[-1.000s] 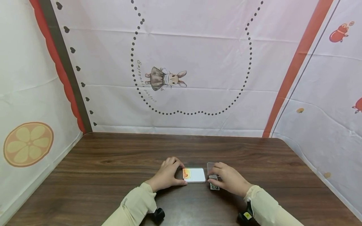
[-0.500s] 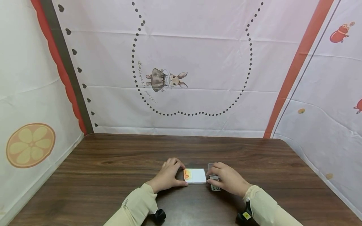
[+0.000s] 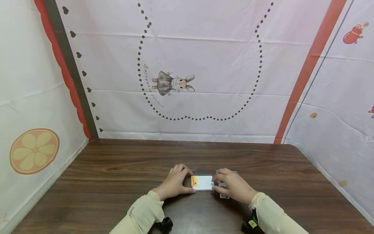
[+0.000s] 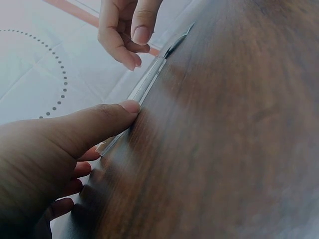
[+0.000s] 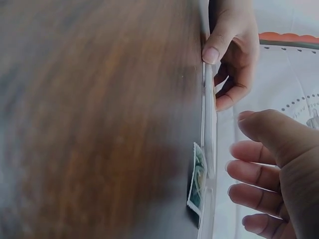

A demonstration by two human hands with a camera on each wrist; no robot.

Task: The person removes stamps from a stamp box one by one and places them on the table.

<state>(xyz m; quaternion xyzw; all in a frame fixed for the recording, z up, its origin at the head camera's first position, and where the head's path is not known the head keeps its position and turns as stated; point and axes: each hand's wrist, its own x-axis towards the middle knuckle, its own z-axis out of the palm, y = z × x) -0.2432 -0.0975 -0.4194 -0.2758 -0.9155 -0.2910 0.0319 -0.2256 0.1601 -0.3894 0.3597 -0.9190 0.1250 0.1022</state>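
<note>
A flat, clear plastic case (image 3: 205, 182) holding a white card with an orange print at its left end lies on the table. My left hand (image 3: 174, 184) grips the left end of it, thumb on the near edge and fingers on the far one. In the left wrist view that thumb presses the rim of the case (image 4: 144, 89). My right hand (image 3: 235, 186) is held over the right end, fingers loosely bent and apart, holding nothing. Under it lies a postage stamp (image 5: 197, 177), green with a scalloped white edge. A clear plastic piece (image 5: 207, 214) sits beside the stamp, partly hidden by the hand.
The dark wood-grain table (image 3: 140, 156) reaches back to a pale printed cloth (image 3: 222, 78) hanging behind it. More cloth hangs along both sides. Black wrist cameras sit under both cuffs, one at the left cuff (image 3: 166, 225) near the table's front.
My right hand has shifted slightly left, its fingertips now overlapping the right end of the case. The left hand keeps its grip. The view has drifted slightly.
</note>
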